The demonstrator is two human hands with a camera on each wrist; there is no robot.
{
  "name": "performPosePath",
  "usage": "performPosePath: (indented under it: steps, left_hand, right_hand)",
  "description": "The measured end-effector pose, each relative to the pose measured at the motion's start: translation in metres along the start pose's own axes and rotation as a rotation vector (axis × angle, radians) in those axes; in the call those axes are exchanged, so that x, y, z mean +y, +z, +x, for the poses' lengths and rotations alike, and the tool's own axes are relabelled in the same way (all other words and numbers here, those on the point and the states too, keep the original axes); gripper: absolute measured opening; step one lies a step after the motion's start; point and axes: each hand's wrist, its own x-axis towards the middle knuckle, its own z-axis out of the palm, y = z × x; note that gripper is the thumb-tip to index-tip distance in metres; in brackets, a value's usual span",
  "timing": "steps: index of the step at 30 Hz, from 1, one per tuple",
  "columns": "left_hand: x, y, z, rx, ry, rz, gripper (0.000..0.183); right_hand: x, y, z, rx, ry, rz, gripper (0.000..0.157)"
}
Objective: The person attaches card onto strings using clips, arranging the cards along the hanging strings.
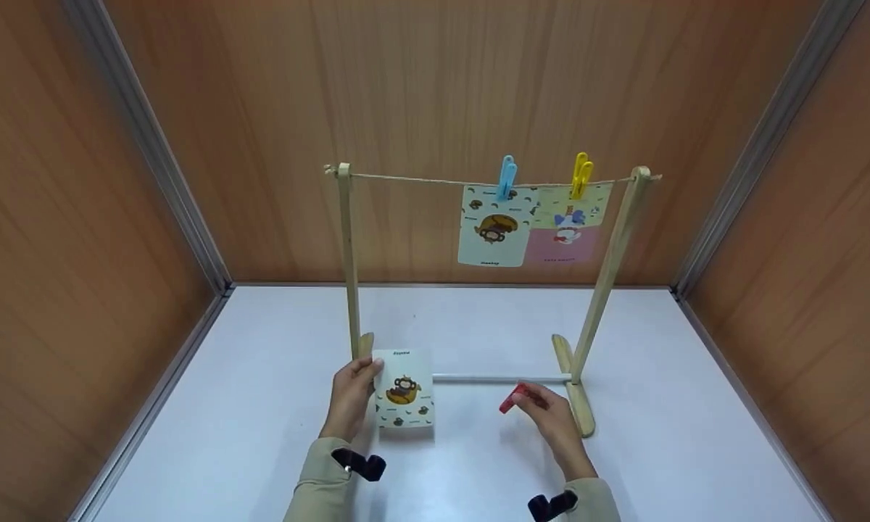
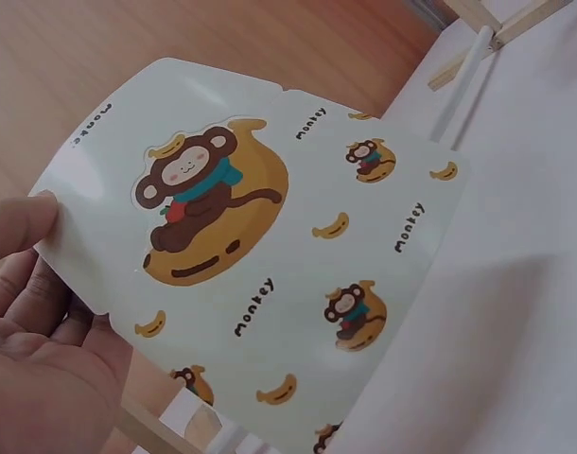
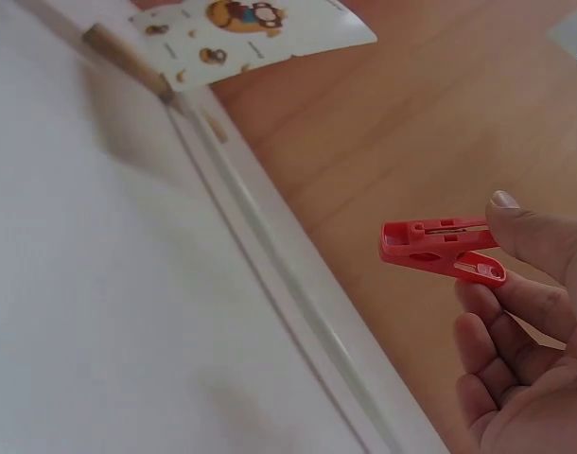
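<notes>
A pale card printed with a monkey on a banana [image 1: 404, 406] is pinched at its left edge by my left hand [image 1: 351, 395]. The left wrist view shows the thumb on the front of the monkey card [image 2: 345, 246], the other fingers behind it. My right hand [image 1: 551, 420] holds a red clothespin [image 1: 511, 400] by its handle ends, between thumb and forefinger; in the right wrist view the red clothespin [image 3: 435, 248] points away from the fingers. Both hands are low in front of a wooden frame [image 1: 609, 268] with a string [image 1: 413, 178] across its top.
On the string's right half, a blue clothespin [image 1: 507, 177] holds another monkey card [image 1: 489, 250] and a yellow clothespin [image 1: 581, 174] holds a pink and green card [image 1: 562, 250]. A white rod [image 1: 493, 378] joins the posts low down. Wooden walls [image 1: 435, 87] surround the white table [image 1: 210, 435].
</notes>
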Motion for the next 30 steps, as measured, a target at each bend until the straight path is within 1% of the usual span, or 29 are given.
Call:
performPosePath:
  steps: [5, 12, 16, 19, 23, 27, 30]
  left_hand:
    - [0.007, 0.002, 0.000, 0.006, 0.013, -0.012, 0.036]
    - [0.013, 0.004, 0.002, 0.028, 0.045, -0.017, 0.033]
    - [0.019, 0.007, 0.002, 0.045, 0.044, -0.026, 0.031]
    - [0.023, 0.009, 0.003, 0.044, 0.058, -0.041, 0.030]
    - [0.029, 0.011, 0.005, 0.044, 0.079, -0.049, 0.031]
    - [0.035, 0.013, 0.006, 0.061, 0.080, -0.051, 0.031]
    - [0.040, 0.015, 0.006, 0.058, 0.082, -0.063, 0.031]
  right_hand:
    - [-0.009, 0.002, -0.001, -0.002, -0.032, -0.005, 0.052]
    - [-0.017, 0.004, 0.001, -0.023, -0.069, 0.027, 0.051]
    - [-0.022, 0.004, 0.002, -0.036, -0.059, 0.041, 0.053]
    - [-0.025, 0.005, 0.002, -0.049, -0.061, 0.054, 0.053]
    - [-0.031, 0.006, 0.003, -0.061, -0.082, 0.057, 0.051]
    - [-0.039, 0.006, 0.003, -0.061, -0.093, 0.058, 0.050]
    - [-0.045, 0.007, 0.005, -0.056, -0.111, 0.051, 0.049]
